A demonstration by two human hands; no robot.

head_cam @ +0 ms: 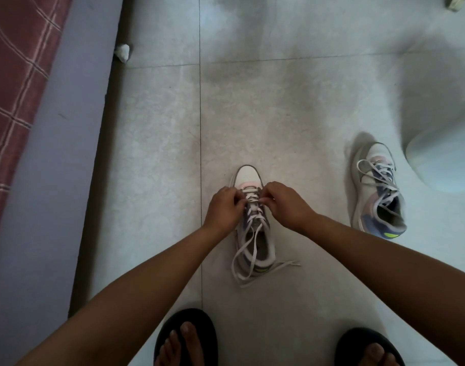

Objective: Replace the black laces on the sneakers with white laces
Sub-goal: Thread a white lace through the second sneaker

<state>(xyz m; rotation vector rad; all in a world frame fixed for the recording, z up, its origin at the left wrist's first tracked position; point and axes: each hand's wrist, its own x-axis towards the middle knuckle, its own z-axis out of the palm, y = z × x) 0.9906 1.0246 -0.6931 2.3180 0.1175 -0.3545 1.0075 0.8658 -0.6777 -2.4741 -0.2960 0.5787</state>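
On the tiled floor [292, 114], the left hand [223, 208] and right hand [285, 204] each pinch the white lace [253, 197] across the near sneaker [248, 178], fingers curled tight on it.

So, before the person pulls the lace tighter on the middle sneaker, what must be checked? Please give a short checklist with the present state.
1. Left hand pinches the white lace: ok.
2. Right hand pinches it too: ok.
3. Middle sneaker sits flat on the floor: ok.
4. Loose lace ends free, not knotted: ok.
5. Crossings even in all eyelets: cannot tell.
6. Second sneaker already laced white: ok.
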